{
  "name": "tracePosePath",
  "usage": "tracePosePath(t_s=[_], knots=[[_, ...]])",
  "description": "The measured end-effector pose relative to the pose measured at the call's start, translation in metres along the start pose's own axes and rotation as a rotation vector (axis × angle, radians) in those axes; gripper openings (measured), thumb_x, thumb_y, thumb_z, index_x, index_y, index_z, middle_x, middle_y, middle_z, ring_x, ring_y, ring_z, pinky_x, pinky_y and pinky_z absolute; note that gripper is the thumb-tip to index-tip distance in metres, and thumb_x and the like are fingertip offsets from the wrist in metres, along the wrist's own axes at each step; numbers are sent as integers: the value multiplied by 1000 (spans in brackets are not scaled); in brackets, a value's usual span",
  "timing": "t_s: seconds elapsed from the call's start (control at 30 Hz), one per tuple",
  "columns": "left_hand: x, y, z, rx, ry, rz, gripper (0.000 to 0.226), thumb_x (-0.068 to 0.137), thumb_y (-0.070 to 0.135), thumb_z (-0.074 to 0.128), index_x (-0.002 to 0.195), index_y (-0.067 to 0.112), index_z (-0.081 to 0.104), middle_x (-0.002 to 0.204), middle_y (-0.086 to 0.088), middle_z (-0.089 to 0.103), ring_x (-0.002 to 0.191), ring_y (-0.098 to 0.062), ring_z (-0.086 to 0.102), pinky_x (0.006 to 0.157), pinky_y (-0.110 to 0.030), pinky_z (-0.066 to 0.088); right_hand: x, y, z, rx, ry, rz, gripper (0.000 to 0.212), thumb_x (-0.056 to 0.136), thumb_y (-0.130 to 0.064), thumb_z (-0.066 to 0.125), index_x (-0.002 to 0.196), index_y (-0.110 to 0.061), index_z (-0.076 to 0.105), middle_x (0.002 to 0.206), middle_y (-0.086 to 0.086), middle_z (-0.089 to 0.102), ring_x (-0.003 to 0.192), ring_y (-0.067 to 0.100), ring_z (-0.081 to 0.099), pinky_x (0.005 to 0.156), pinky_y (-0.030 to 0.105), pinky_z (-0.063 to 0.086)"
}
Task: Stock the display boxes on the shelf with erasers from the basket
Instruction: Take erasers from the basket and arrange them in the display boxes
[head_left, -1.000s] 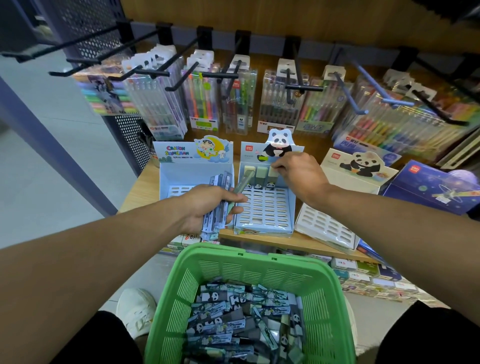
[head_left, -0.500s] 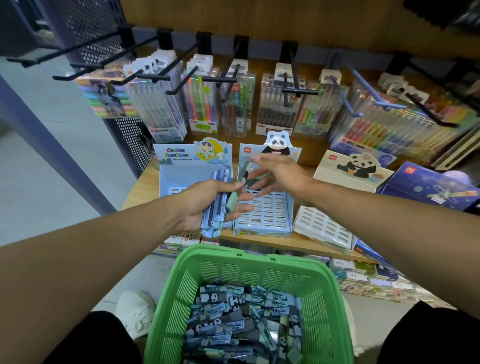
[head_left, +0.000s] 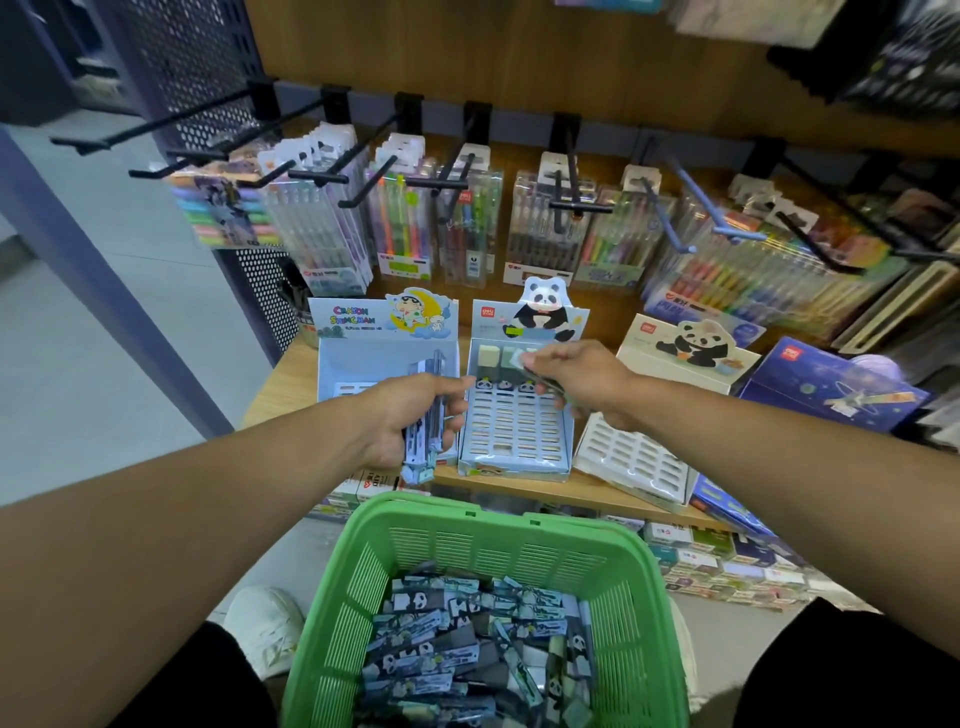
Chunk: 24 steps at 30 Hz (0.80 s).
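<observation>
While the right hand (head_left: 574, 374) pinches an eraser (head_left: 540, 375) it mostly hides, over the panda box (head_left: 514, 415), left hand (head_left: 410, 418) grips a bundle of erasers (head_left: 428, 415), basket (head_left: 467, 540) cut off below.

Panda-wrapped erasers (head_left: 467, 660) heaped in green basket (head_left: 639, 587); seemingly three stand in panda box (head_left: 514, 436).

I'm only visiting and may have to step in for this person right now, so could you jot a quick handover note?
Left hand: its grip holds a bundle of erasers in front of the Crayon Shinchan box.
Right hand: pinches one eraser at the back row of the panda box.
Done: a few erasers stand in that back row.
Left: most slots in the panda box, the white box to its right, and a green basket with many erasers inside.
</observation>
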<state>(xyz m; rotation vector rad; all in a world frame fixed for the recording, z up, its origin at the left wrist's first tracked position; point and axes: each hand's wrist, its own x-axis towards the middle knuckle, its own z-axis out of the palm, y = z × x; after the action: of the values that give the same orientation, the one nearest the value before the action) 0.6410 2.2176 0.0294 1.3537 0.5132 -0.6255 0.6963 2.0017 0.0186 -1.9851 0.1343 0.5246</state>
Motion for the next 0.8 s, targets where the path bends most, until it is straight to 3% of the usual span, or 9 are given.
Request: tracePosePath(t_s=[0.07, 0.17, 0.23, 0.3, 0.37, 0.47, 0.63, 0.73, 0.8], knots=[[0, 1, 1, -2, -22, -13, 13, 96, 22, 63, 91, 10, 61, 64, -1, 60, 53, -13, 57, 51, -24, 48, 5, 5, -5, -156, 12, 65, 30, 95, -36, 68, 118, -17, 70, 91, 2, 66, 66, 13, 56, 49, 23, 45], [1, 3, 2, -26, -45, -30, 9, 96, 15, 60, 91, 8, 61, 71, -4, 63, 57, -16, 59, 54, -27, 49, 12, 6, -10, -318, -51, 170, 30, 103, -16, 55, 132, -15, 63, 115, 4, 65, 81, 13, 57, 66, 25, 50], [1, 3, 2, -57, -54, -40, 6, 94, 12, 58, 91, 7, 58, 75, -7, 63, 57, -18, 60, 56, -28, 50, 16, 9, -14, -427, -13, 95, 32, 102, -7, 52, 132, -15, 62, 125, 6, 61, 92, 16, 60, 76, 28, 53], [1, 3, 2, -80, -66, -54, 5, 94, 10, 55, 96, 5, 56, 80, -9, 63, 58, -19, 60, 57, -29, 51, 20, 14, -19, -521, 152, -65, 24, 95, -9, 63, 115, -22, 64, 124, 7, 60, 104, 23, 62, 84, 36, 56], [2, 3, 2, -86, -76, -63, 9, 95, 9, 52, 101, 3, 55, 84, -11, 64, 58, -20, 61, 57, -30, 53, 19, 15, -22, -567, 297, -166, 18, 89, -12, 71, 97, -24, 61, 109, 7, 62, 106, 27, 58, 81, 39, 54], [5, 3, 4, -89, -65, -54, 11, 97, 8, 52, 105, 3, 56, 90, -12, 68, 57, -21, 64, 55, -30, 55, 21, 15, -25, -583, 347, -251, 17, 89, -12, 73, 86, -28, 65, 97, 3, 65, 101, 26, 57, 78, 35, 50], [9, 0, 9, -124, 4, 15, 17, 100, 10, 54, 113, 0, 58, 86, -12, 70, 54, -20, 64, 51, -27, 56, 23, 15, -21, -711, 288, -352, 21, 98, -10, 61, 109, -20, 75, 107, -2, 56, 100, 17, 49, 83, 25, 36], [7, 0, 12, -112, -9, 17, 13, 98, 13, 58, 103, 2, 62, 86, -10, 69, 55, -19, 63, 52, -26, 55, 23, 17, -20, -704, 275, -357, 22, 100, -13, 58, 117, -25, 67, 113, 1, 58, 105, 20, 50, 82, 29, 38], [7, -1, 13, -108, -11, 13, 15, 96, 16, 62, 102, 2, 64, 86, -9, 69, 54, -18, 63, 53, -26, 56, 22, 19, -19, -673, 296, -326, 21, 101, -15, 58, 111, -33, 55, 110, 2, 58, 101, 21, 50, 77, 31, 41]])
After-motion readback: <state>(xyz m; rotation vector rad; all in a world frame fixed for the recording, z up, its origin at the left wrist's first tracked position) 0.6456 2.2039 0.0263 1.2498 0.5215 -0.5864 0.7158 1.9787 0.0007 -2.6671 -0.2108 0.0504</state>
